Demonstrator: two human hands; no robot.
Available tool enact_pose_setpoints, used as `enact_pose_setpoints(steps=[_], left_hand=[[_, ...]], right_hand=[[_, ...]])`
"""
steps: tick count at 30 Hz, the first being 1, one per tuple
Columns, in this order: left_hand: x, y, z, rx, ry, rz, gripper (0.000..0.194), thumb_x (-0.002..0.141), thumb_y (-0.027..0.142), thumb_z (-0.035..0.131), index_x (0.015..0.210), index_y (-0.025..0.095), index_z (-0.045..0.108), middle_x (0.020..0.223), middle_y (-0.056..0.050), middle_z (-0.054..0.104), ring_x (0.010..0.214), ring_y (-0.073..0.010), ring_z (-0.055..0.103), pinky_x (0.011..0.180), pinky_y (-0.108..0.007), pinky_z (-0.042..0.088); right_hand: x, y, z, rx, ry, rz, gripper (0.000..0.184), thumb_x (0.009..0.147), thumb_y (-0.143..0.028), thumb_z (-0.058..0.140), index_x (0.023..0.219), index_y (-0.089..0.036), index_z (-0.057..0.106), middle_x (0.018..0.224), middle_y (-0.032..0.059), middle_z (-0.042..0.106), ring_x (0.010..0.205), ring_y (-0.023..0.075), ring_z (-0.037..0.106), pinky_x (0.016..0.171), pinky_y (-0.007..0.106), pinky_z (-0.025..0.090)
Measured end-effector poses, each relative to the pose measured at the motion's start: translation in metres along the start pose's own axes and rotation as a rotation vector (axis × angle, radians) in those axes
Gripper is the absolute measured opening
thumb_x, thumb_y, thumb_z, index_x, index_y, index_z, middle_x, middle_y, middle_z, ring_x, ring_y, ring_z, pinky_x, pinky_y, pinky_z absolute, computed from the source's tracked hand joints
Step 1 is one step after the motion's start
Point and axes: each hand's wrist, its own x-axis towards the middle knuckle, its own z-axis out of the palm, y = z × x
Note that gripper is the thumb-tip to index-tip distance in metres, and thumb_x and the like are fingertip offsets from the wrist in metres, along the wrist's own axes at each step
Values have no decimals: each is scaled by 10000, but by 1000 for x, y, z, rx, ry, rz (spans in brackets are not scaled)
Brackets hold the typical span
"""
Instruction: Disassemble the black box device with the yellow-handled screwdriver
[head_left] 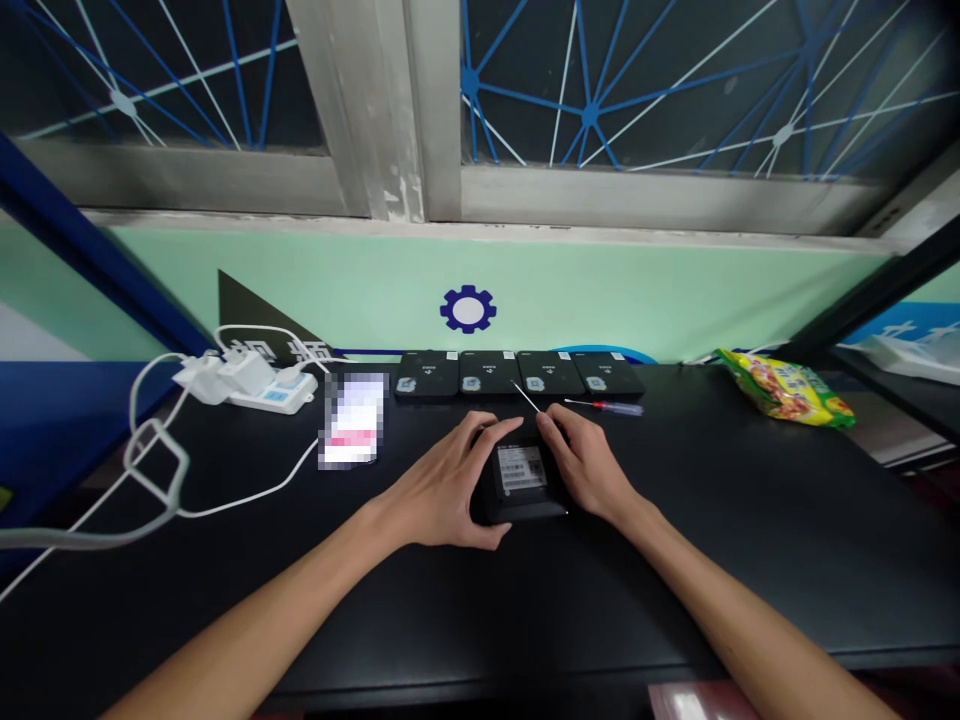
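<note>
A small black box-shaped device (536, 498) lies on the black table, its face with a white printed label (521, 470) turned up. Its left side sits between the thumb and fingers of my left hand (454, 485), which curl around the edge. My right hand (589, 460) is closed at the device's right side, holding a screwdriver (526, 398). Only its thin metal shaft shows, pointing up and to the left; the handle is hidden in the hand. Just behind my right hand lies another screwdriver (619, 408) with a clear bluish handle and a red collar.
Several flat black boxes (487, 374) stand in a row along the wall. To the left are a lit phone (354, 420), a white power strip (279, 392) with plugs, and loose white cables (247, 508). A yellow-green snack bag (787, 388) lies at the right.
</note>
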Motion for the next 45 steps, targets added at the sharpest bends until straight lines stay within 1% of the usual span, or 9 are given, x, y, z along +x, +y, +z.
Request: enact_pose_setpoints(steps=[3, 8, 15, 24, 30, 35, 45], left_hand=[[0, 0, 0, 12, -12, -11, 1187, 743, 386, 899, 1699, 335, 196, 1542, -155, 411, 1319, -412, 589, 1082, -635, 577], [1, 0, -1, 29, -23, -4, 1183, 758, 391, 880, 1709, 327, 179, 1532, -159, 413, 1297, -408, 594, 1069, -628, 581], [0, -1, 0, 38, -38, -11, 1200, 763, 419, 885, 1720, 322, 168, 1541, -160, 407, 1310, -412, 587, 1082, -620, 574], [-1, -2, 1, 8, -3, 2, 1197, 758, 397, 887, 1720, 353, 176, 1540, -150, 423, 1308, -416, 586, 1090, -642, 565], [0, -2, 0, 28, -29, 1, 1194, 764, 419, 883, 1720, 324, 175, 1536, -161, 412, 1301, -413, 588, 1074, -628, 575], [-1, -2, 0, 16, -12, 0, 1188, 759, 398, 882, 1719, 340, 185, 1540, -151, 420, 1310, -412, 586, 1098, -631, 561], [0, -3, 1, 24, -14, 5, 1193, 757, 398, 886, 1718, 340, 181, 1529, -154, 423, 1283, -410, 594, 1070, -635, 573]], right_hand=[[0, -1, -1, -9, -17, -5, 419, 1166, -470, 418, 813, -246, 440, 772, 3, 552, 710, 203, 501, 676, 332, 358], [1, 0, -1, -7, -21, -12, 433, 1170, -473, 404, 800, -248, 408, 768, -4, 530, 703, 199, 489, 679, 337, 350], [0, 0, 0, -13, -19, -18, 425, 1171, -474, 400, 812, -248, 430, 775, 1, 535, 708, 205, 499, 680, 342, 354], [0, 0, 0, -22, -15, -11, 432, 1170, -478, 398, 805, -249, 418, 762, 1, 536, 696, 204, 497, 670, 340, 356], [0, -1, -1, -20, -17, -12, 433, 1171, -478, 395, 804, -249, 420, 761, -2, 528, 694, 202, 494, 667, 341, 354], [0, 0, 0, -24, -15, -15, 434, 1170, -479, 394, 803, -249, 420, 764, -3, 523, 698, 201, 495, 672, 341, 358], [0, -1, -1, -25, -20, -18, 422, 1170, -468, 400, 810, -249, 438, 768, 0, 537, 705, 206, 506, 674, 341, 357]])
